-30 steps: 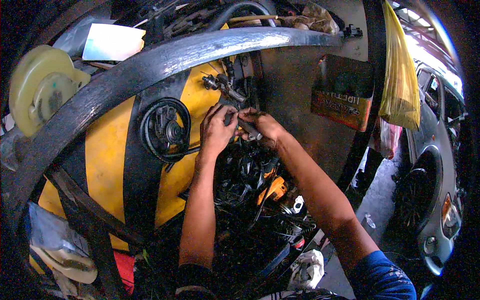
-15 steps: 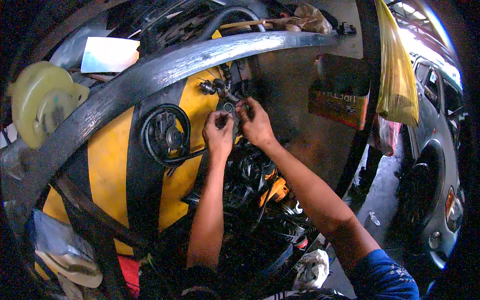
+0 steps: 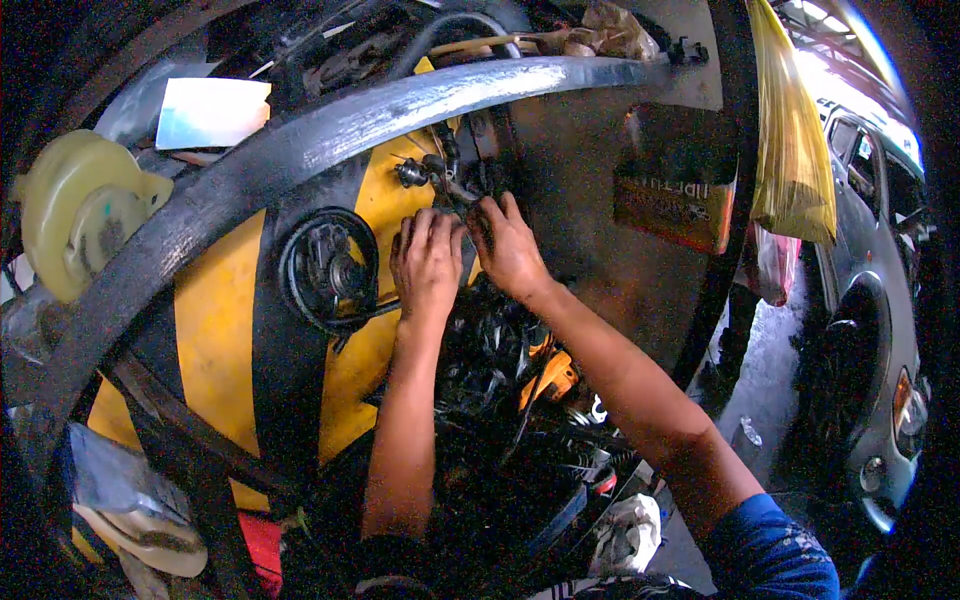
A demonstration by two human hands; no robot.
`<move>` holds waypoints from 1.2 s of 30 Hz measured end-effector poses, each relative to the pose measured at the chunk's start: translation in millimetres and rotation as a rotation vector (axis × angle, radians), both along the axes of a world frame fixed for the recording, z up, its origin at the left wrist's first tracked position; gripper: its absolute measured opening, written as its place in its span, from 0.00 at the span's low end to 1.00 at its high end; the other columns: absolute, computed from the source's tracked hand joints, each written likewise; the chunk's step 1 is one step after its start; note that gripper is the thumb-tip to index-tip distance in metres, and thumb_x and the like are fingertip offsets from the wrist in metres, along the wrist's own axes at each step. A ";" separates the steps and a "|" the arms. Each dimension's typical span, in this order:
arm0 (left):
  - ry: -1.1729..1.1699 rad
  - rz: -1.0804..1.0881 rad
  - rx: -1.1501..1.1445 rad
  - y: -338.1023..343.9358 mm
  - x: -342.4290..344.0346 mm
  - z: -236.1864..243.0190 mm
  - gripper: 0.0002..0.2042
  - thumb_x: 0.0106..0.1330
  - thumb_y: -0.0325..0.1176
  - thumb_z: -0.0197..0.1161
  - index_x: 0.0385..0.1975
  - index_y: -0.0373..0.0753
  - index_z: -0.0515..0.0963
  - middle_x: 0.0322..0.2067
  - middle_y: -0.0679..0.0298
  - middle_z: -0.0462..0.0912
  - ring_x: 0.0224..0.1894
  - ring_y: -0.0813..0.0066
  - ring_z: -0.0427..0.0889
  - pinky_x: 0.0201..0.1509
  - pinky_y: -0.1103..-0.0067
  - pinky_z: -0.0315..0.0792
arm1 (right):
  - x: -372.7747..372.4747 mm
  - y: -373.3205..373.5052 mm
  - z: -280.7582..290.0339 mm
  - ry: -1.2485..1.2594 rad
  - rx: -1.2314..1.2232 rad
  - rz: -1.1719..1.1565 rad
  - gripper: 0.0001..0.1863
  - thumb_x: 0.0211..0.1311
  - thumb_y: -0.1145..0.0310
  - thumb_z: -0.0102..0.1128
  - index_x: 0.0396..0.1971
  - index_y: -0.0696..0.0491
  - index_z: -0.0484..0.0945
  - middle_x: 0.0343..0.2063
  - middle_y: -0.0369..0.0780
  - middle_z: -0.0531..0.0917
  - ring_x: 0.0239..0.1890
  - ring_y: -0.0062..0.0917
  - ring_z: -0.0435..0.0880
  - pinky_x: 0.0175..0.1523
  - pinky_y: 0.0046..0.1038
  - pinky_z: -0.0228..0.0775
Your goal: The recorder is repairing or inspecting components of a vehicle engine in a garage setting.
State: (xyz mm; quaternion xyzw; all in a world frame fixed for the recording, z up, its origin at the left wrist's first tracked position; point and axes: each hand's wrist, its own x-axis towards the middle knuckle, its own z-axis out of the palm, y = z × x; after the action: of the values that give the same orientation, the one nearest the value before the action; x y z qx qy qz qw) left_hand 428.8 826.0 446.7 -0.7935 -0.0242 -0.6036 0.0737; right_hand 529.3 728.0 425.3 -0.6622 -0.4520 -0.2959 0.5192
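My left hand (image 3: 428, 262) is raised in the middle with its back to me. Its fingers are bent together, and what they hold, if anything, is hidden. Close on its right, my right hand (image 3: 514, 250) has thumb and fingers drawn together at the lower end of a greasy metal fitting (image 3: 455, 186). Whatever lies between those fingertips cannot be made out. The fitting, with a dark round knob (image 3: 409, 173) at its left, sits just above both hands, against a yellow-and-black striped panel (image 3: 215, 330).
A coiled black hose (image 3: 376, 255) lies left of my hands. A thick grey curved rim (image 3: 350, 120) arches above. An orange tool (image 3: 550, 380) rests among dark clutter below. At right are a printed box (image 3: 675, 205), a yellow plastic bag (image 3: 795, 150) and a grey car (image 3: 865, 260).
My left hand has turned so its back faces me and has shifted slightly left. The small ring that showed between my hands is out of sight. My right hand has barely moved.
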 end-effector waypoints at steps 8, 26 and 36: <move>0.153 0.084 0.062 -2.5 4.7 30.4 0.12 0.60 0.31 0.63 0.41 0.33 0.78 0.43 0.53 0.78 0.48 0.54 0.78 0.51 0.62 0.73 | 7.2 -10.9 33.9 -0.062 -0.191 -0.032 0.32 0.54 0.79 0.59 0.62 0.59 0.64 0.61 0.69 0.60 0.50 0.65 0.75 0.55 0.52 0.72; -0.107 0.201 0.231 18.2 15.2 14.8 0.10 0.62 0.35 0.63 0.38 0.37 0.75 0.37 0.55 0.76 0.41 0.55 0.78 0.44 0.63 0.71 | 11.6 13.5 36.2 0.046 0.023 0.069 0.28 0.58 0.71 0.60 0.58 0.66 0.69 0.54 0.62 0.73 0.59 0.56 0.72 0.65 0.41 0.66; -0.141 0.192 0.168 23.6 11.0 -11.4 0.09 0.63 0.33 0.63 0.40 0.38 0.75 0.38 0.55 0.76 0.42 0.53 0.77 0.45 0.63 0.71 | 0.8 15.6 29.0 0.233 -0.022 0.127 0.26 0.64 0.66 0.58 0.56 0.68 0.70 0.55 0.62 0.74 0.61 0.53 0.71 0.66 0.40 0.63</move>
State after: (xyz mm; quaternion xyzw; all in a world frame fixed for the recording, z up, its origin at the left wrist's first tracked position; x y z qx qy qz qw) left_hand 439.8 849.6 435.2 -0.7344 -0.0544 -0.6478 0.1953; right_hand 530.0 743.6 454.3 -0.6678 -0.4330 -0.1783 0.5786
